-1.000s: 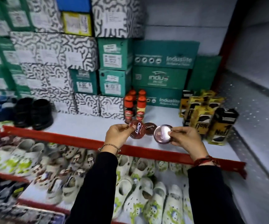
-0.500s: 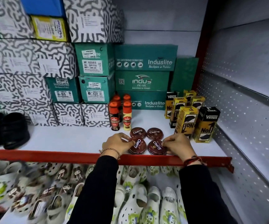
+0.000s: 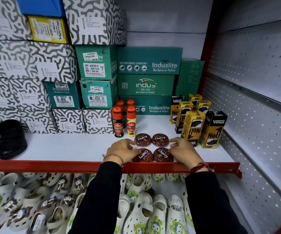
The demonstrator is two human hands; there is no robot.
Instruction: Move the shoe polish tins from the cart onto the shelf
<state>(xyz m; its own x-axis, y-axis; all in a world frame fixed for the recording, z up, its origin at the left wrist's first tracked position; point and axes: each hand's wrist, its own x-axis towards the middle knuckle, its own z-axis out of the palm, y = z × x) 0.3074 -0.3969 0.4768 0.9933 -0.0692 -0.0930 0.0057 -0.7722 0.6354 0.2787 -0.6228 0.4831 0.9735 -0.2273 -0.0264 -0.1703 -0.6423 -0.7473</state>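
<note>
Tins, 4 round maroon "Cherry" shoe polish tins [image 3: 153, 148], at the white shelf's [image 3: 68, 147] front edge; left hand [image 3: 122, 149] and right hand [image 3: 182, 150] loosely touching the front 2, fingers unclenched.

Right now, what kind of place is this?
Most likely a shoe shop: shoe boxes with price labels are stacked high, clogs fill the lower shelf, and polish tins sit out on display.

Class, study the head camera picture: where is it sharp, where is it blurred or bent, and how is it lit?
Head view: the four Cherry tins and the green Induslite boxes read sharp; the pale clogs at lower left smear; the wide lens bows the red shelf edge and fans the perforated side panel; light is even, shadows soft, no strong glare.
</note>
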